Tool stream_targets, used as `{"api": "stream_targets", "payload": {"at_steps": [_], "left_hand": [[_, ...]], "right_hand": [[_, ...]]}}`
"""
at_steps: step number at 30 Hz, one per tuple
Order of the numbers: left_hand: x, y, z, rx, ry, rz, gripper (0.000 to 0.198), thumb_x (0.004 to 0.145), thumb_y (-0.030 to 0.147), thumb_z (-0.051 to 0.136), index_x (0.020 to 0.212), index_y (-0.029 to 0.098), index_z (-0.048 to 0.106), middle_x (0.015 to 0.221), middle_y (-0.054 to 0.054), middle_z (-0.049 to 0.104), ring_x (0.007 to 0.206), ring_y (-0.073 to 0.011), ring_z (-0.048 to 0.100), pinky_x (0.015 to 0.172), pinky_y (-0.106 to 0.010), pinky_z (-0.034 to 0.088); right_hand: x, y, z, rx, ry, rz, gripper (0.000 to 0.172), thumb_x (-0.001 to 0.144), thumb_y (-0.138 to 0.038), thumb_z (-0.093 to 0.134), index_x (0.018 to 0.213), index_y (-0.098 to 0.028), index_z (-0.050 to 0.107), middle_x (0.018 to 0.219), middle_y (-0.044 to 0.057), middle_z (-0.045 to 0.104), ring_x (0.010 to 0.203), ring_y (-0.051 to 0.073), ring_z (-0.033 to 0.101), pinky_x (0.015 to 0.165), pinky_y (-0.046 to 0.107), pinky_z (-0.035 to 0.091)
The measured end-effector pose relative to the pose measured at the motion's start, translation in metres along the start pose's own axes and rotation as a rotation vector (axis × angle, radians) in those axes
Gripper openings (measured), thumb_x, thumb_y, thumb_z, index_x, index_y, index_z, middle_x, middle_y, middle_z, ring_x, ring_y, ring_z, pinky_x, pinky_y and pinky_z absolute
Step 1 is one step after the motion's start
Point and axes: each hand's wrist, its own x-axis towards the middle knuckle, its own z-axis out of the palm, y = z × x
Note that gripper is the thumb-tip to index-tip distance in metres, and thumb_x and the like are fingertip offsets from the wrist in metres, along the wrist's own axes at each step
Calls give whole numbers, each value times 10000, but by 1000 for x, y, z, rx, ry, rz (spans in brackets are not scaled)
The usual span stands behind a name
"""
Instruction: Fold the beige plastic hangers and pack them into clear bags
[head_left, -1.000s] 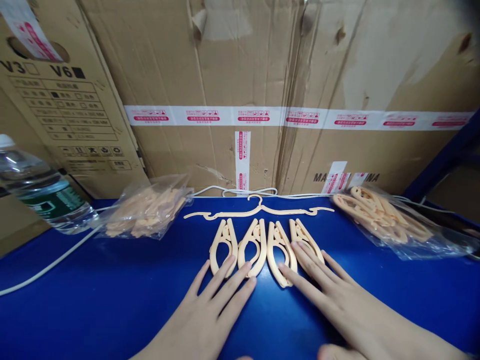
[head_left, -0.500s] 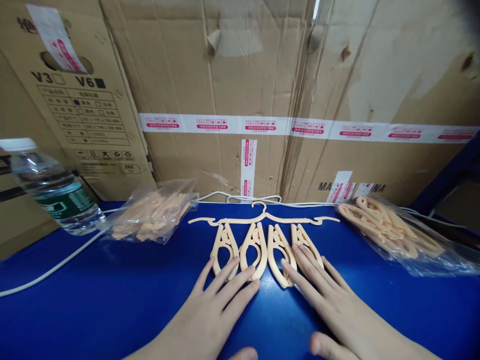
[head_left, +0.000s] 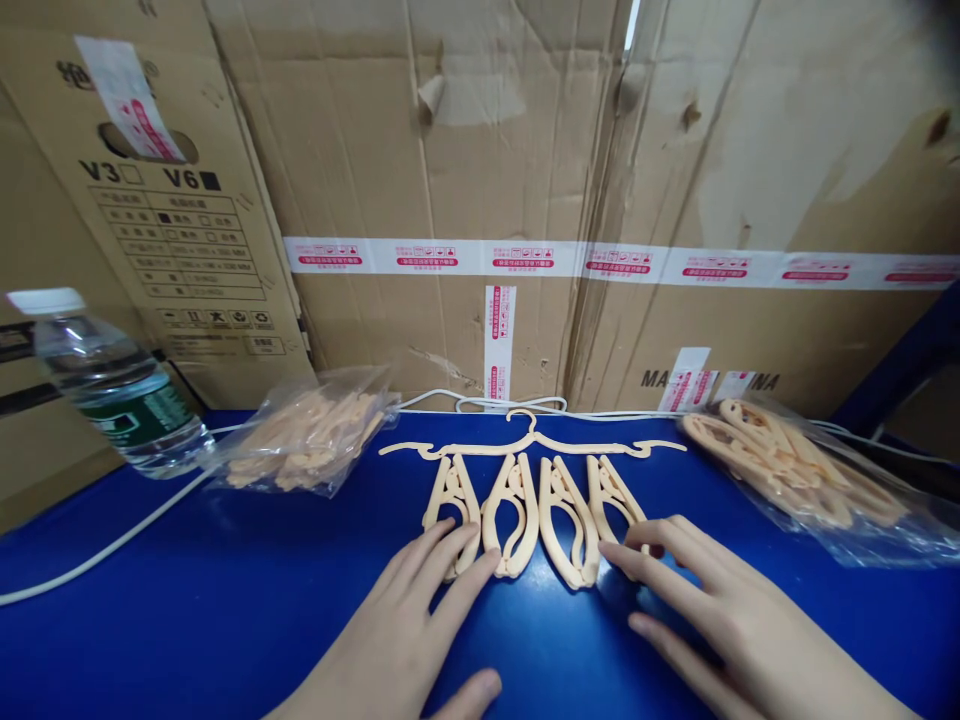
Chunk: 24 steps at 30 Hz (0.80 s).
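Observation:
Several folded cream plastic hangers [head_left: 534, 505] lie side by side on the blue table [head_left: 187, 600]. An unfolded hanger [head_left: 531, 442] lies across behind them. My left hand [head_left: 409, 630] rests flat and open, its fingertips on the lower ends of the two left folded hangers. My right hand [head_left: 720, 615] is open with fingers spread; its fingertips touch the lower end of the rightmost folded hanger [head_left: 615, 492].
A clear bag of hangers [head_left: 311, 432] lies at the left, another bag of hangers [head_left: 795, 465] at the right. A water bottle [head_left: 112, 385] stands far left. A white cable [head_left: 112, 530] runs along the table. Taped cardboard boxes [head_left: 525, 200] form a wall behind.
My right hand has slid to the right, off the middle hangers, and its fingers now point left. The left hand has drawn back slightly. The camera has tipped down a little.

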Motion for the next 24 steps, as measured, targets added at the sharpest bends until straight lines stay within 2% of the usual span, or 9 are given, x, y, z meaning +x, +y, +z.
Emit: {"api": "stream_targets", "payload": {"at_steps": [3, 6, 10, 14, 20, 24], "left_hand": [[0, 2, -1, -15, 13, -2, 733, 862, 487, 580, 1514, 315, 292, 1541, -91, 390, 1348, -407, 415, 1034, -577, 444], [3, 14, -12, 3, 7, -75, 660, 876, 474, 581, 1481, 320, 366, 1533, -83, 406, 1365, -391, 403, 1076, -571, 398], [9, 24, -28, 23, -114, -70, 619, 897, 455, 571, 1470, 306, 390, 1519, -102, 426, 1373, -371, 404, 1092, -566, 376], [12, 22, -32, 19, -117, -72, 631, 885, 428, 599, 1470, 315, 390, 1517, -92, 431, 1382, -381, 386, 1095, -594, 346], [12, 18, -34, 55, -155, -39, 641, 886, 421, 598, 1477, 295, 384, 1525, -115, 412, 1383, -391, 380, 1062, -579, 391], [14, 16, -39, 59, -157, -11, 646, 871, 393, 617, 1469, 271, 402, 1517, -127, 421, 1378, -389, 389, 1058, -575, 400]], "right_hand": [[1, -1, 1, -18, -49, -14, 437, 887, -277, 531, 1317, -252, 601, 1046, 119, 711, 897, 289, 699, 710, 408, 630], [2, -2, 2, -23, -103, -29, 426, 882, -263, 521, 1295, -226, 620, 1019, 126, 710, 878, 272, 703, 706, 386, 636], [4, -2, 2, -31, -144, -30, 414, 887, -251, 494, 1272, -203, 638, 1016, 140, 705, 879, 267, 702, 706, 381, 637], [3, -3, 1, -42, -136, -26, 406, 882, -251, 498, 1258, -202, 645, 1013, 144, 701, 887, 276, 697, 704, 391, 635], [2, -4, 2, -44, -141, -32, 403, 888, -258, 508, 1267, -188, 629, 998, 141, 687, 850, 262, 688, 683, 377, 630], [0, -2, 4, -55, -116, -29, 388, 890, -238, 507, 1260, -196, 618, 1021, 138, 680, 894, 271, 680, 708, 387, 626]]}}
